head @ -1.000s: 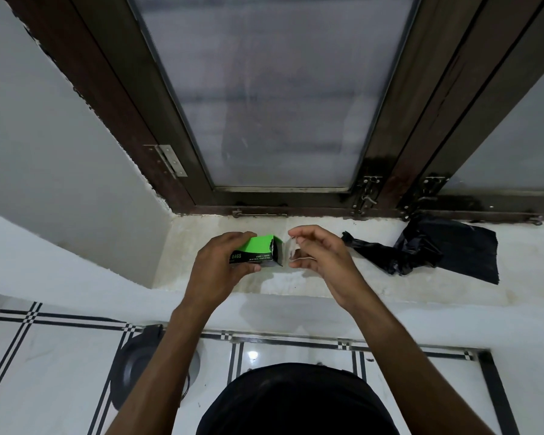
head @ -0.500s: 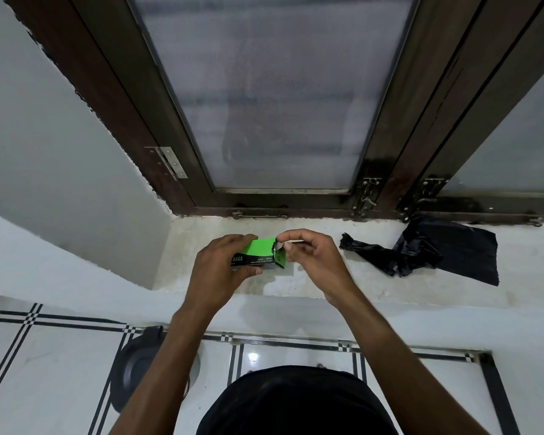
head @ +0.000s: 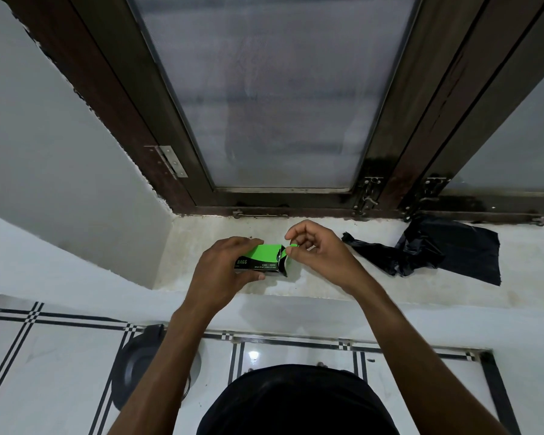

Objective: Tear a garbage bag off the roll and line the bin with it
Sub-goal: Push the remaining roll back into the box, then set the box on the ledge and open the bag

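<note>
**End flap coming open on the bag box, roll not out yet**

The small green-and-black cardboard box of garbage bags (head: 262, 259) is held just above the pale stone window ledge (head: 327, 284), centre of view. Left hand (head: 223, 271) grips the box body, fingers over the top, thumb along the near side. Right hand (head: 319, 251) pinches the green end flap (head: 291, 246) between thumb and forefinger, other fingers loosely curled.

Change over the last second: right hand went from fiddling at the box end with a pale flap showing, to closing in on it, to now drawing the flap up and out toward 1 o'clock. Box end looks partly open; black inner side visible there.

Meaning: still at the unpacking step. No roll visible, nothing torn off, bin not lined.

Outward: crumpled black plastic bag (head: 427, 249) lies on the ledge at 3 o'clock, well apart from the box. Dark round bin (head: 132, 372) sits on the tiled floor at 7 o'clock, mostly hidden by the left arm; liner state can't tell.
</note>
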The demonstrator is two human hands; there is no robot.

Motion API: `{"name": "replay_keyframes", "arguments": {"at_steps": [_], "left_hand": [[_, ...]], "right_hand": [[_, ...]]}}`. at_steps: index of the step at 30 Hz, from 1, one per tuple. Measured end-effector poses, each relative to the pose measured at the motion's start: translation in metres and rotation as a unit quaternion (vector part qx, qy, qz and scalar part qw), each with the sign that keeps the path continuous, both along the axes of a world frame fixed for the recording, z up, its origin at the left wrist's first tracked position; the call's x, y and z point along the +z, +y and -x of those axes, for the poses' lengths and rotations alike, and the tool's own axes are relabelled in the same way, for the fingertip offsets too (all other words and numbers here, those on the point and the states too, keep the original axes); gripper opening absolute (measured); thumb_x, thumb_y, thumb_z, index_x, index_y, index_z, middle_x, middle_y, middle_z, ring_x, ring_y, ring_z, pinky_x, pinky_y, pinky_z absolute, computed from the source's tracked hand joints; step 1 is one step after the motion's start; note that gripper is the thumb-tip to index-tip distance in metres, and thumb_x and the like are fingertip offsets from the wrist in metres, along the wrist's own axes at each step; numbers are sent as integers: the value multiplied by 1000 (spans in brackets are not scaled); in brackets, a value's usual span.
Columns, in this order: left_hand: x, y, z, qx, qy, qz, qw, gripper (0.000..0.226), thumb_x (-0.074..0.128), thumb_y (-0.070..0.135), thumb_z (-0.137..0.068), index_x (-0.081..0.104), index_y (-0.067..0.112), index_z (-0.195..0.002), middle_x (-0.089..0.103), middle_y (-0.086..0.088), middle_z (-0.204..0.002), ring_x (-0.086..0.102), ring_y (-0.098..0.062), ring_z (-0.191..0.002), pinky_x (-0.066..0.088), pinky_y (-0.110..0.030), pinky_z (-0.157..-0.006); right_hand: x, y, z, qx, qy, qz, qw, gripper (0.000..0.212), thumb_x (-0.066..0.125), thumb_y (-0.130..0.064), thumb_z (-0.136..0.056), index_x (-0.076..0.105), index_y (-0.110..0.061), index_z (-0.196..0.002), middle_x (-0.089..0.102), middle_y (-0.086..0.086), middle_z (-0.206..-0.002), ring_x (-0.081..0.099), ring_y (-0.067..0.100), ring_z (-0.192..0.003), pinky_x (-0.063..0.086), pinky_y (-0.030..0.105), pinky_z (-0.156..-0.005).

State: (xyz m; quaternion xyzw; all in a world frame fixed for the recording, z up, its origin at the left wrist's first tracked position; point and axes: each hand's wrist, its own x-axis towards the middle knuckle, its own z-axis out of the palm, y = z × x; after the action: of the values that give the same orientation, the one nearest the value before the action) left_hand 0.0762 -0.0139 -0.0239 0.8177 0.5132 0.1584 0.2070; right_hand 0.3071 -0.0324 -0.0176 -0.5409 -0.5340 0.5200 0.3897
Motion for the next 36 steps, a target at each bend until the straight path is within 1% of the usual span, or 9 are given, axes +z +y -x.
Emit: {"name": "replay_keyframes", "arguments": {"at_steps": [4,9,13,18,21,25,28,32,36], "left_hand": [[0,0,-5,-2,12,-10,1000,65,83,40,-76,62,25,-135,66,-1,-133,59,-23,-118,48,-33,-94],[0,3,-1,7,20,-25,999,65,85,38,-74,63,24,-133,68,-2,-127,61,-25,-111,50,-34,-90],[-2,5,0,8,21,-21,1000,64,85,37,-73,64,24,-133,68,-2,-127,60,-24,-112,49,-32,-91],[-5,4,-2,10,24,-22,999,65,86,35,-73,64,22,-133,68,-4,-129,61,-27,-114,50,-35,-94],[-1,5,0,18,36,-31,999,65,87,33,-72,66,21,-132,69,-4,-129,61,-28,-115,49,-35,-94],[3,14,15,62,59,-66,994,65,90,29,-66,69,20,-127,71,-4,-124,63,-28,-111,53,-39,-94],[3,21,33,88,101,-66,989,66,90,29,-64,69,26,-126,71,0,-123,62,-28,-114,50,-45,-95],[0,28,54,114,124,-36,985,65,89,26,-66,67,28,-128,68,2,-126,59,-26,-120,43,-51,-102],[-6,32,65,107,103,-1,989,67,85,23,-74,60,27,-136,61,-1,-137,51,-26,-134,35,-54,-110]], "right_hand": [[-3,0,7,-39,-4,3,999,18,72,-5,-83,62,-12,-96,61,2,-88,54,11,-78,48,26,-73],[-8,-5,17,-67,6,1,998,12,73,-6,-85,68,-10,-95,69,-2,-92,63,10,-83,52,20,-74],[-9,-10,26,-100,73,7,992,17,64,6,-90,71,-8,-95,69,7,-101,71,11,-83,57,23,-76],[-9,-7,35,-131,91,23,987,30,67,8,-84,56,-14,-100,70,9,-91,68,13,-81,58,27,-70],[-6,-6,41,-139,106,30,984,36,68,8,-84,50,-17,-102,71,13,-97,70,17,-83,58,27,-68],[-2,-3,57,-87,144,12,986,41,61,11,-89,43,-21,-108,64,7,-117,73,17,-95,58,25,-79],[-5,0,76,-28,123,18,992,46,54,15,-91,39,-20,-116,53,7,-127,67,13,-107,54,21,-88],[-9,5,97,-37,65,8,997,47,50,15,-91,42,-29,-105,56,6,-122,66,10,-105,52,15,-81],[-4,6,98,-59,12,-1,998,39,47,7,-91,50,-30,-100,60,-9,-111,68,10,-101,56,30,-85]]}}
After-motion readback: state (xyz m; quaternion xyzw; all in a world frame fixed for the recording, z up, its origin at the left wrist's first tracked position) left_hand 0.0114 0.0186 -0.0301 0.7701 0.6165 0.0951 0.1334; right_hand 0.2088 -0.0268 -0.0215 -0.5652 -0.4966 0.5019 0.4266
